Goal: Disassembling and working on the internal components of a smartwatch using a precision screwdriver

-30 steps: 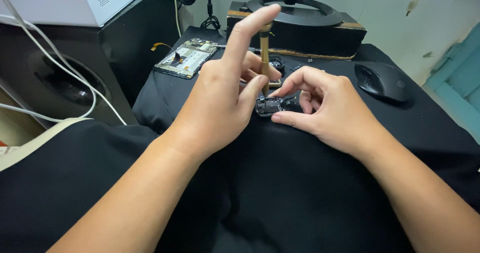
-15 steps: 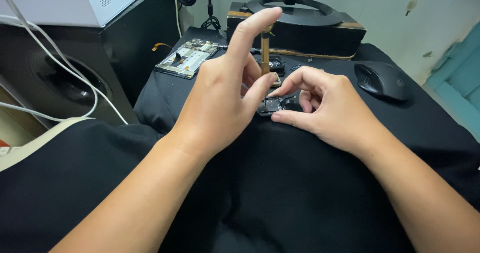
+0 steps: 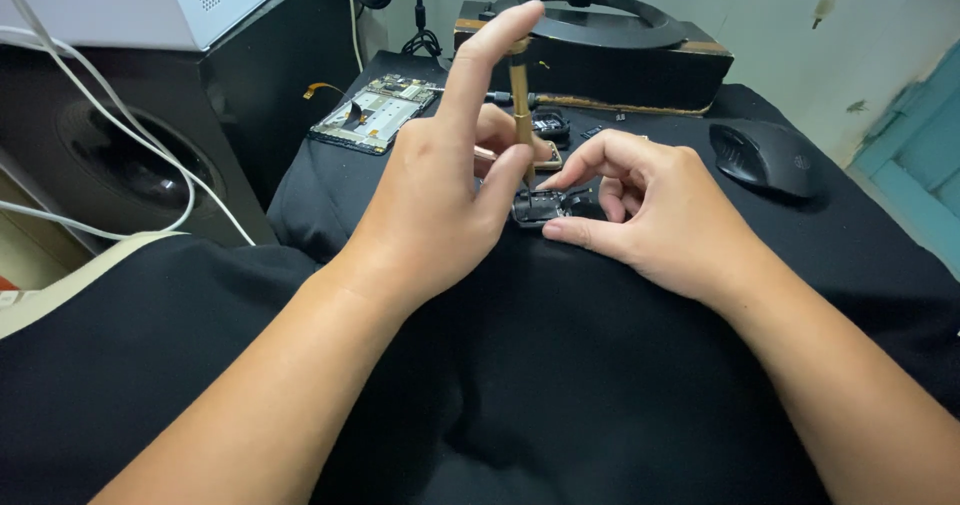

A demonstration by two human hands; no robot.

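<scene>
At the far left, white cables (image 3: 150, 180) trailed across a dark speaker cabinet (image 3: 130, 155) beside the counter (image 3: 560, 405), which was draped in black cloth. Further right, an opened phone chassis (image 3: 375, 113) lay flat near the counter's back edge. The left hand (image 3: 440, 200) gripped a slim brass-coloured screwdriver (image 3: 520, 100), the thumb and curled fingers pinching the shaft while the index finger stretched up and rested its tip on the handle's top. The screwdriver stood nearly upright, its long axis vertical and its tip pointing down onto a small dark component (image 3: 545, 205) lying on the cloth at the middle of the counter. The right hand (image 3: 650, 210) grasped that component, thumb and bent fingers pressed against its right side, steadying it on the counter. Behind the hands sat a black box carrying a monitor stand (image 3: 600, 35). At the right, well apart, rested a black computer mouse (image 3: 765, 155).
</scene>
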